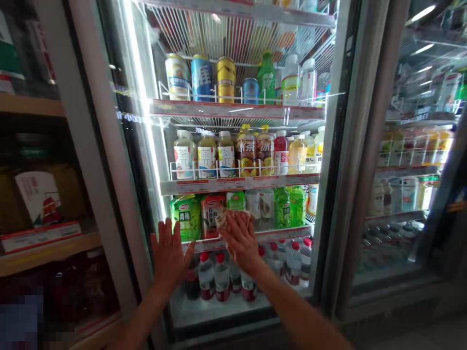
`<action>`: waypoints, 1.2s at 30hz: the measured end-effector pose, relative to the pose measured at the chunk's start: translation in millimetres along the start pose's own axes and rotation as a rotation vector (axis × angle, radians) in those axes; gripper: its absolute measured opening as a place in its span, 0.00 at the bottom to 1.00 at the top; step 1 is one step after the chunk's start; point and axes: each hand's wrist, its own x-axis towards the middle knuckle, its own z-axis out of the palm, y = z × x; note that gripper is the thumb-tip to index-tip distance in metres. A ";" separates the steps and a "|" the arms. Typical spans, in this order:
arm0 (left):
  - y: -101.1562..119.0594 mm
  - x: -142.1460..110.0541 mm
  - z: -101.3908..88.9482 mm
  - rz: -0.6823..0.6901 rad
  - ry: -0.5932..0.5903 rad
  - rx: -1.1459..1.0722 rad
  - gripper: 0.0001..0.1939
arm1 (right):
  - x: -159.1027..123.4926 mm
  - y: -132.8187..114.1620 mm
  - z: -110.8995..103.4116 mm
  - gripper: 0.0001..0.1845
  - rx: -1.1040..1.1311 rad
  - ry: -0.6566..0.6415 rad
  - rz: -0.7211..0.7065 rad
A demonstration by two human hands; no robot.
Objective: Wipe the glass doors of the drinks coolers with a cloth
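1. Two bare hands up at a drinks cooler, and only one has anything in it. The right hand [241, 238] has a crumpled cloth [223, 221] bunched under it, fingers laid long over the top and hanging on to it. Looks like a flat grip so the palm can push the fabric against the glass door [129, 118], though that's my read.

2. So where's the cloth? Roughly mid-width, in front of the big-jug row, just right of the red jug [210, 214] and covering a bit of what's behind.

3. Left hand [170, 253] isn't grasping anything: palm forward, fingers spread, thumb out toward the green jug [186, 218]. My guess is it's there for bracing. Can't tell whether it actually touches the glass or sits just short of it.

4. Stock makes sense to me: labels mostly face out, probably so shoppers can read them. The tea bottles [185, 155] stand upright behind a low wire rail, which I'd guess stops them tipping forward.

5. Down on the bottom level, red-capped bottles [222, 279] stand upright, partly hidden by the right hand. The light strip [136, 73] runs up the left side, presumably to light those labels.
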 end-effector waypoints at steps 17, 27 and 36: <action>27.3 -35.8 7.8 0.048 -0.063 -0.009 0.37 | -67.4 0.2 0.8 0.23 -0.005 -0.025 0.054; 59.4 -66.7 23.3 0.065 -0.111 -0.046 0.39 | -106.5 39.6 -9.1 0.26 -0.086 0.115 0.329; 41.8 -82.5 8.2 0.075 -0.145 -0.009 0.38 | -131.3 85.7 -36.1 0.25 -0.200 0.147 0.445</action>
